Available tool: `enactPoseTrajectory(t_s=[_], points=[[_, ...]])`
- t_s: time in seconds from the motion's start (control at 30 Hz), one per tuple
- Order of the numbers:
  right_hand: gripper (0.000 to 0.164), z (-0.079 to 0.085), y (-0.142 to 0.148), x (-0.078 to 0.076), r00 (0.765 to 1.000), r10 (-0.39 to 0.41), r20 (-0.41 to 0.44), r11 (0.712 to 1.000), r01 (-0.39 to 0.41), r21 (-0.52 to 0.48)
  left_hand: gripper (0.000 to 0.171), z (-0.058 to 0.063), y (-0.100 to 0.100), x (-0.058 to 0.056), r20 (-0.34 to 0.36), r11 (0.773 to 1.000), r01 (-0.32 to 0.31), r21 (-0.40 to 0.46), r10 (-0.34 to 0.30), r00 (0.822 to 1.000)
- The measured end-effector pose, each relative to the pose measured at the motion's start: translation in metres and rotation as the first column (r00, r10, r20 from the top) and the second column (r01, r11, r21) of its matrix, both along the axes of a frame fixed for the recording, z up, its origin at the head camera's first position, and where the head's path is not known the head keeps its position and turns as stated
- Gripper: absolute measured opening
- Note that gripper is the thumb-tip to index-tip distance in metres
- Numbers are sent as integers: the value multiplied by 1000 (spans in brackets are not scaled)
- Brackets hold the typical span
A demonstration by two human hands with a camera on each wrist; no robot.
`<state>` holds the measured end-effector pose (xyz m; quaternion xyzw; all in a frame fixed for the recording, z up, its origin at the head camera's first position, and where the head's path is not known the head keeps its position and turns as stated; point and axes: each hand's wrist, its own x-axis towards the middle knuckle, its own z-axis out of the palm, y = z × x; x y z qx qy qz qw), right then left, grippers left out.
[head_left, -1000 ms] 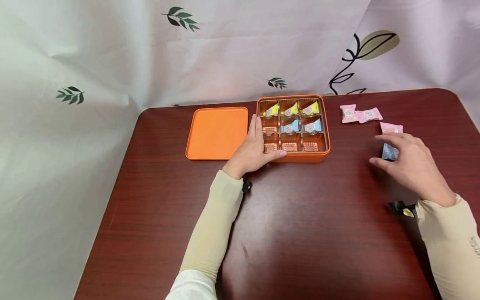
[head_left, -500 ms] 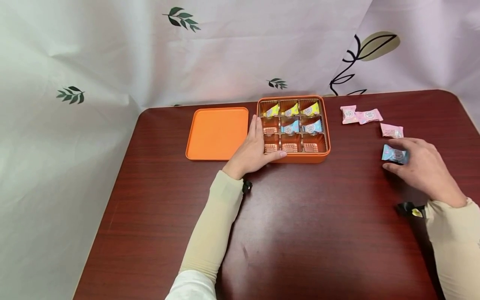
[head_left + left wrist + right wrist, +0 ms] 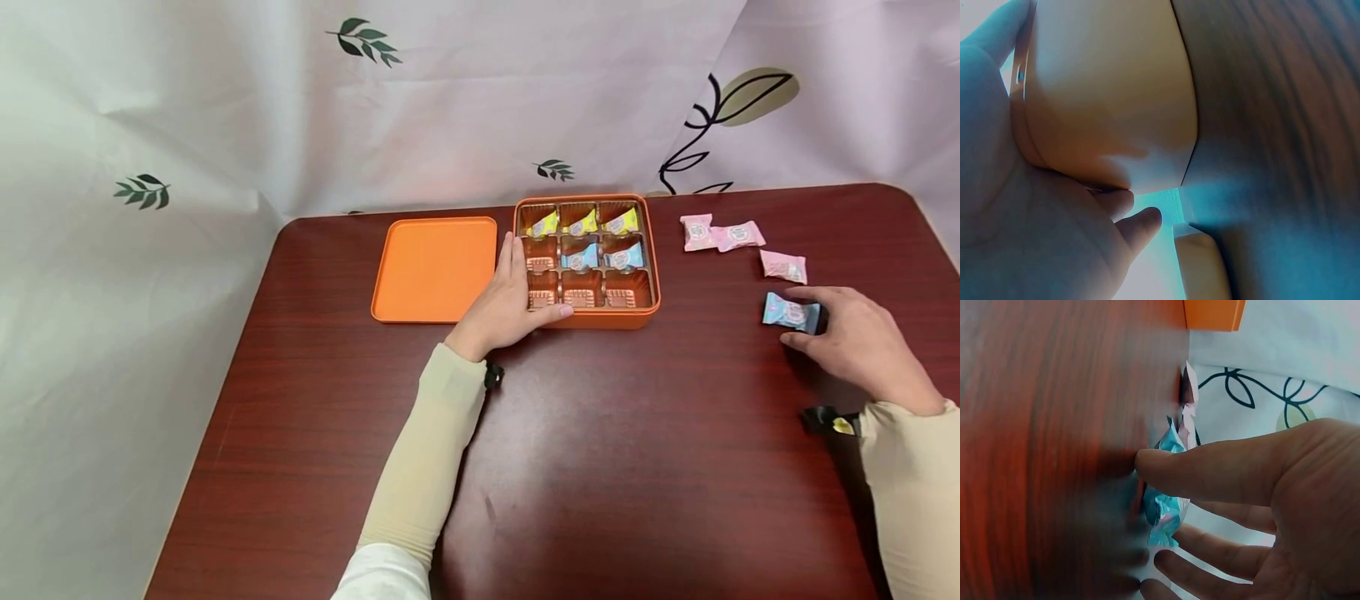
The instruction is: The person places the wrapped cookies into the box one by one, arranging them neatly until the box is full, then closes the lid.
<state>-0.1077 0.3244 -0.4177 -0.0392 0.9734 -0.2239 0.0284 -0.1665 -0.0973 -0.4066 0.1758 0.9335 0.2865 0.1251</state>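
Note:
My left hand (image 3: pixel 498 304) lies against the left front corner of an orange box (image 3: pixel 615 318), its fingers straight along the left side and its thumb at the front rim. The divided insert holds three yellow-wrapped candies (image 3: pixel 580 222) in the back row and two blue ones (image 3: pixel 623 257) in the middle and right of the middle row. My right hand (image 3: pixel 870 342) is at the table's right around a blue-wrapped candy (image 3: pixel 789 312), thumb in front and index finger behind, a gap showing by the palm. In the right wrist view the thumb partly covers that blue candy (image 3: pixel 1166 512).
An orange lid (image 3: pixel 437 271) lies flat left of the box. Three pink-wrapped candies, among them one pink candy (image 3: pixel 783 267) close behind the blue one, lie at the right back of the dark red table (image 3: pixel 600 467). A patterned cloth (image 3: pixel 450 100) hangs behind.
My right hand has shifted right and slightly toward me, uncovering more of the blue candy, which stays nearly in place. The left hand keeps its spot on the box.

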Motion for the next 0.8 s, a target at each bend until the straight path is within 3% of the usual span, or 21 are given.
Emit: enactPoseTrajectory(t_s=[0.27,0.8], points=[[51,1,3,2,999,-40,19,999,39,33,124,0,1,0,-3,1000,-2,-6,2,1000],[39,0,4,3,999,-47,-25,998,47,32,124,-2,-1,0,-7,1000,1,4,-1,1000]])
